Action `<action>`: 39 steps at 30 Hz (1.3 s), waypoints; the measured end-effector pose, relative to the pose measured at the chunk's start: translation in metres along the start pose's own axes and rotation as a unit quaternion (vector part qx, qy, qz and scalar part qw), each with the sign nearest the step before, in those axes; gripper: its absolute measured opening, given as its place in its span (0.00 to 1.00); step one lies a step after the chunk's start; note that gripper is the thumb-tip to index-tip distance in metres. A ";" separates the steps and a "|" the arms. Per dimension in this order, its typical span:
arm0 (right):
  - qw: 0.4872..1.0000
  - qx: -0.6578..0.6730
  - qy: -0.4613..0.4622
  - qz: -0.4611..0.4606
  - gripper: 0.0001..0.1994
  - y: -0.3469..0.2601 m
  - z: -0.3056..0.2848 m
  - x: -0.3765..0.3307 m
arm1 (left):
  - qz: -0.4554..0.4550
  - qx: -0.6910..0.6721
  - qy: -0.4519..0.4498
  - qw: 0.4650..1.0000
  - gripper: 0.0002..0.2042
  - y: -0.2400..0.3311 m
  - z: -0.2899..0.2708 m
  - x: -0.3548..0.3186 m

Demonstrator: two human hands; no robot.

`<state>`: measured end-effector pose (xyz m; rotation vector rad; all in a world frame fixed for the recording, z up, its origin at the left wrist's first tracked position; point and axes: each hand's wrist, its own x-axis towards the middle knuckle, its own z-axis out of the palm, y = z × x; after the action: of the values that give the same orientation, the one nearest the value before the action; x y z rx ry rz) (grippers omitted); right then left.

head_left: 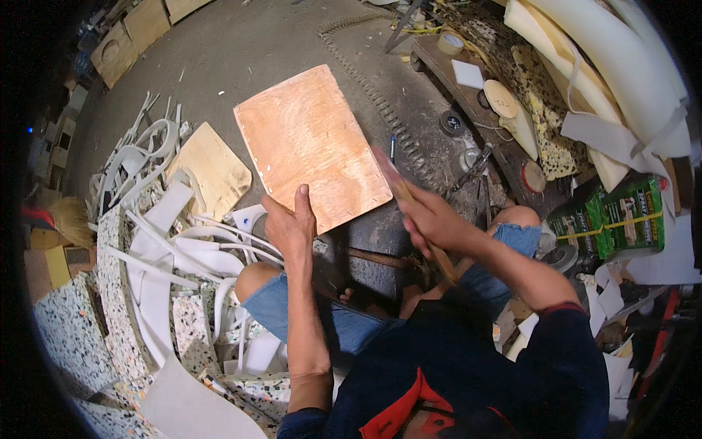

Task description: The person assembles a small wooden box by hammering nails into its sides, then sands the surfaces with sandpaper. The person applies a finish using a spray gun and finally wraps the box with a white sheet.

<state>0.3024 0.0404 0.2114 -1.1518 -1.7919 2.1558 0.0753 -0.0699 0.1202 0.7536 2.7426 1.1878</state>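
My left hand grips the lower left edge of a rectangular plywood board, thumb on top and the other fingers hidden beneath. The board is tilted, and small staple-like marks run along its edges. In my right hand is a wooden-handled tool, held by the board's right edge. The tool's far end is smeared by motion, so its shape and whether it touches the board cannot be made out.
A second wooden panel lies to the left, beside white foam strips and speckled foam. A coiled hose crosses the floor. At right stand a low bench with a tape roll, foam rolls and green packets.
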 end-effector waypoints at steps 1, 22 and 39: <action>1.000 -0.013 0.007 -0.027 0.25 -0.010 0.002 0.023 | 0.004 -0.002 -0.001 1.000 0.30 -0.001 -0.001 -0.002; 0.998 -0.033 0.004 -0.058 0.17 -0.103 -0.004 0.198 | -0.003 -0.023 0.033 0.999 0.29 -0.001 -0.004 -0.012; 0.946 -0.317 0.061 -0.021 0.33 0.185 -0.051 0.048 | -0.070 0.103 0.023 0.992 0.34 -0.009 0.035 0.099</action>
<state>0.3679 0.0511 0.0249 -1.2948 -2.5029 1.4625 -0.0069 -0.0065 0.1032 0.5446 2.9318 0.9190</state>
